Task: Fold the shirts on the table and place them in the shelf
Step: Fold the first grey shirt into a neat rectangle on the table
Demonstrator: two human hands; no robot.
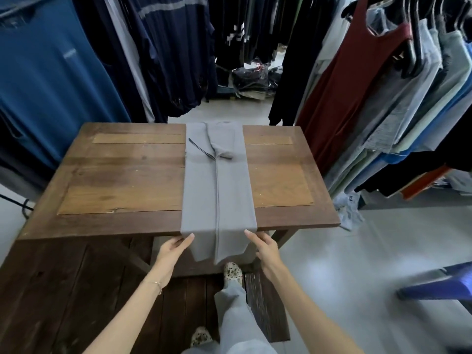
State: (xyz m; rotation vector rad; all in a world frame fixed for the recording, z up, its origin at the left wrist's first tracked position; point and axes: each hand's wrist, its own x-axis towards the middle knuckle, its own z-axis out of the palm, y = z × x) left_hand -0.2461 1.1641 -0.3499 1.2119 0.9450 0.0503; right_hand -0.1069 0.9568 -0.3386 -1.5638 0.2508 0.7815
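Slippage is the main risk here: the grey shirt (217, 180) lies as a long narrow strip down the middle of the wooden table (122, 175), its sides already folded inward to meet along a centre seam, and its lower end hangs over the near edge toward the person's legs. If that hanging end is lifted unevenly, one side leading the other, the two inward flaps would probably splay apart and the seam line would skew, leaving a crooked fold. A pull toward the body instead of an upward lift could drag the whole strip off the table, since a fair part of it already hangs free. The tucked sleeve near the collar end, at the far side, looks loosely laid and could shift if the cloth is tugged. The left hand (173, 249) sits at the left lower corner of the hanging part, fingers (187, 240) extended and nearly straight, tips touching the cloth edge just under the table rim; it does not appear to have closed on the fabric. The right hand (263, 247) mirrors it at the right corner, its own fingertips likewise stretched out and resting against the shirt's side, with no clear pinch visible. Whether either thumb is under the cloth cannot be told. No shelf is visible from this view
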